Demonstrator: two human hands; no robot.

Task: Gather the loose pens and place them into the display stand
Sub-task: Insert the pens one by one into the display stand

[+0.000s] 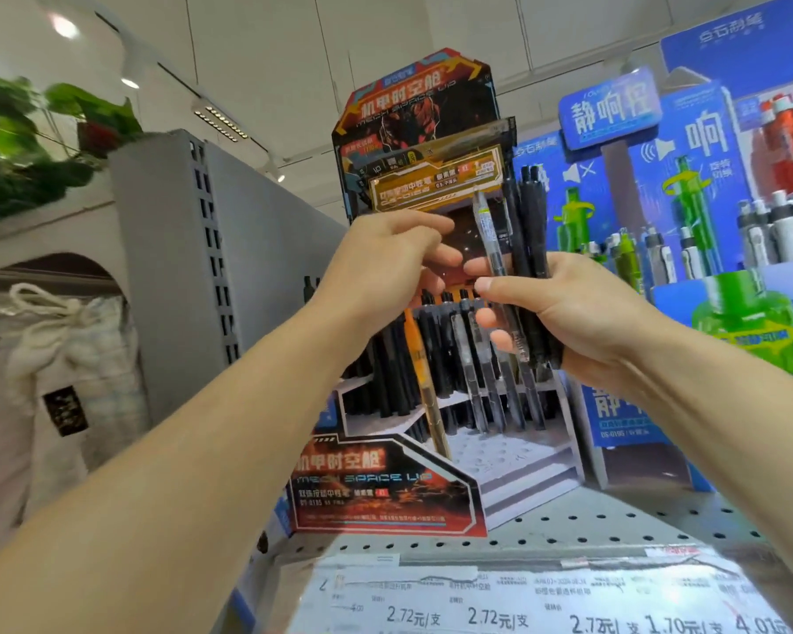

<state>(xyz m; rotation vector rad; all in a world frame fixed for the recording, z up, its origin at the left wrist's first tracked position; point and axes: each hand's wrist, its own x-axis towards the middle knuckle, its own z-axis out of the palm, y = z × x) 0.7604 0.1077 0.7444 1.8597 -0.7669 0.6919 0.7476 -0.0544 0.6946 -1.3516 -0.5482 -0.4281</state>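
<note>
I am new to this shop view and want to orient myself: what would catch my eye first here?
In the middle, the right hand grips a bunch of dark pens, and the left hand reaches toward them. Right behind stands the red and black display stand, with pens upright in its holes. To its right are bright blue displays.

Perforated grey shelf (568, 526) under red display stand (385, 487), blue stand (623, 427).
</note>
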